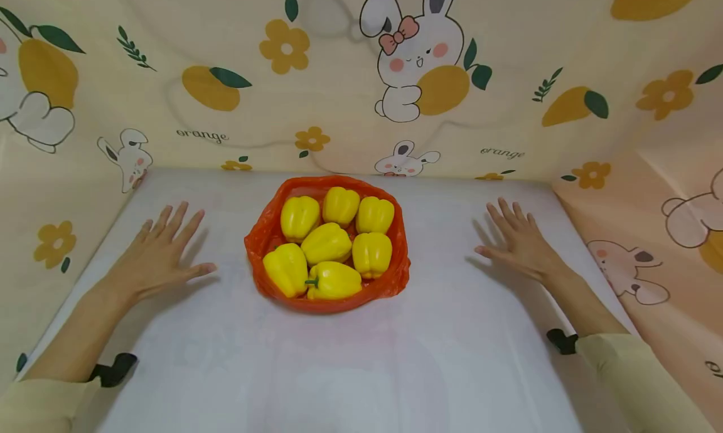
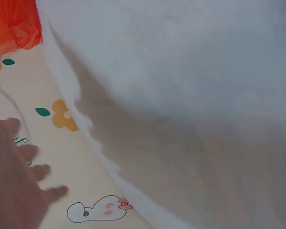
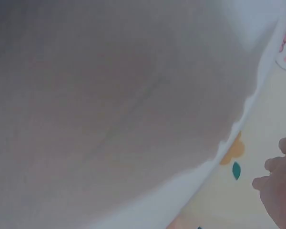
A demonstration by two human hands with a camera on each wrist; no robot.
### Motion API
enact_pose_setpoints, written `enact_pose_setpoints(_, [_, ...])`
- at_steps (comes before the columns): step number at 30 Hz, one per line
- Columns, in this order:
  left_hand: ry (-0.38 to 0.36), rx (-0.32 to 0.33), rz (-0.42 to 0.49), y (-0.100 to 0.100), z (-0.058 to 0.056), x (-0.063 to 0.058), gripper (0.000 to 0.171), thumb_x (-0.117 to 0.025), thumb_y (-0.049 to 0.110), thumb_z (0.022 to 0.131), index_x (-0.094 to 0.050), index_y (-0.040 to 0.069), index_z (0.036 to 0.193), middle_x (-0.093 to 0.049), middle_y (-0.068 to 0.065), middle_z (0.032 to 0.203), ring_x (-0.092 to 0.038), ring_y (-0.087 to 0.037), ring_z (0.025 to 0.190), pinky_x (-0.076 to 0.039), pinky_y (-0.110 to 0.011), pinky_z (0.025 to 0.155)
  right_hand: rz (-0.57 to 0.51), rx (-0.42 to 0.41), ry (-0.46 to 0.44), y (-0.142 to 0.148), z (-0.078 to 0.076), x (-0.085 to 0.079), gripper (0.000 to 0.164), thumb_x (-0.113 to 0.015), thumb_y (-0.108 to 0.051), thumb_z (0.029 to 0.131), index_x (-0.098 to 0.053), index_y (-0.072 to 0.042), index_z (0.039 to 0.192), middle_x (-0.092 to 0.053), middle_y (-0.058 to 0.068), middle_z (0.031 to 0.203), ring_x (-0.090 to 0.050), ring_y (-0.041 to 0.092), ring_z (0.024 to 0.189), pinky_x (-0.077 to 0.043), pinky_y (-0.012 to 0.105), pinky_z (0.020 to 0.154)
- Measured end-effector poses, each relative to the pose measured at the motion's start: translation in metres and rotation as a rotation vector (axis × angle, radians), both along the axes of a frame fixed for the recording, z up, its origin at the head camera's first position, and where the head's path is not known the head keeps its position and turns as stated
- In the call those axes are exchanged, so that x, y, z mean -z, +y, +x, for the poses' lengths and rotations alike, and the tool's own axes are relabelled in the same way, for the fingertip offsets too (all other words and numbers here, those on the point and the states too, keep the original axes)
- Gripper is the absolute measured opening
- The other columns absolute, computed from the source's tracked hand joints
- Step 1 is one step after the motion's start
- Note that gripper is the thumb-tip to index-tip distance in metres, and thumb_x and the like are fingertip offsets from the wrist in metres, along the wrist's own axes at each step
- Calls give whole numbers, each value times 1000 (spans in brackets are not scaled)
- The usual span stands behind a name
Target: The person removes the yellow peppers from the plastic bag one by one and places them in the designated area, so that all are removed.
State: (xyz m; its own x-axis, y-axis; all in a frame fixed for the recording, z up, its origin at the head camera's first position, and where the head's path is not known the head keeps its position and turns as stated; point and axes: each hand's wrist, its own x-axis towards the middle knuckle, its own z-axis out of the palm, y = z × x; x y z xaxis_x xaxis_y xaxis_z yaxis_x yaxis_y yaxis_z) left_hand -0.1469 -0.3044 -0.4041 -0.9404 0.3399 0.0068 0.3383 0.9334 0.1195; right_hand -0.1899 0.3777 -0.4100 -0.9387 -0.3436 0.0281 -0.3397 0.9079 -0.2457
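Note:
Several yellow bell peppers [image 1: 326, 245] sit inside an open red plastic bag [image 1: 403, 263] with its rim rolled down, at the middle of the white table. To the left of the bag, my left hand [image 1: 160, 257] is spread palm down over the table with nothing in it. On the other side my right hand [image 1: 516, 245] is likewise spread, fingers straight and holding nothing, farther from the bag than the left. The left wrist view shows the left hand [image 2: 14, 176] at its lower left edge and a corner of the red bag [image 2: 16, 26]. Fingers of the right hand [image 3: 281, 186] appear in the right wrist view.
A printed cloth [image 1: 316, 106] with rabbits, flowers and oranges rises behind the white table [image 1: 339, 370] and along both sides. Black straps [image 1: 115, 370] sit at the wrists, by pale sleeves [image 1: 638, 370].

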Motion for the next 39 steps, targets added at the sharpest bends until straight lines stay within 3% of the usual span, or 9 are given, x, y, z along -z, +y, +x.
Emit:
enact_pose_setpoints(6, [60, 92, 97, 2, -9, -3, 111, -72, 61, 80, -10, 19, 161, -7, -20, 165, -10, -46, 148, -20, -68, 112, -104, -29, 9, -12, 0, -2, 102, -71, -50, 87, -8, -18, 161, -1, 14, 166, 4, 39, 150, 1, 61, 118])
enact_pose_setpoints(11, [-13, 78, 225, 11, -14, -9, 112, -80, 55, 76, -13, 26, 161, -10, -16, 165, -18, -46, 146, -27, -71, 105, -185, -65, 18, -26, 3, -3, 109, -77, -48, 83, -6, -24, 161, -4, 7, 167, 1, 31, 152, -2, 54, 121])
enact_pose_setpoints(16, [-48, 63, 289, 21, -16, -17, 107, -82, 52, 75, -20, 31, 160, -11, -11, 166, -27, -49, 142, -29, -73, 103, -257, -89, 11, -43, 6, -6, 109, -81, -46, 80, -8, -31, 160, -7, -5, 166, -3, 24, 152, -13, 58, 119])
enact_pose_setpoints(27, [-68, 100, 399, 33, -23, -17, 99, -88, 43, 71, -37, 28, 155, -26, -15, 162, -30, -45, 143, -30, -73, 103, -381, -154, 30, -76, 13, -12, 104, -87, -39, 76, -24, -33, 158, -30, -1, 161, -29, 27, 146, -28, 55, 115])
enact_pose_setpoints(29, [-71, 117, 425, 36, -24, -16, 97, -88, 41, 72, -39, 27, 154, -29, -16, 160, -36, -45, 139, -33, -71, 103, -406, -166, 30, -81, 14, -12, 103, -88, -38, 75, -27, -33, 157, -34, -1, 159, -31, 27, 145, -29, 56, 114])
enact_pose_setpoints(34, [-147, 146, 513, 42, -24, -15, 90, -86, 31, 77, -40, 24, 153, -32, -17, 159, -51, -47, 127, -41, -64, 101, -487, -204, 12, -98, 15, -12, 97, -88, -32, 75, -34, -32, 155, -40, -2, 155, -38, 24, 141, -35, 54, 111])
enact_pose_setpoints(39, [-225, 150, 574, 47, -26, -14, 85, -83, 28, 81, -39, 21, 154, -30, -16, 160, -48, -46, 130, -40, -59, 104, -550, -273, -1, -117, 15, -16, 92, -89, -22, 75, -40, -19, 153, -45, 3, 152, -45, 25, 136, -40, 50, 109])
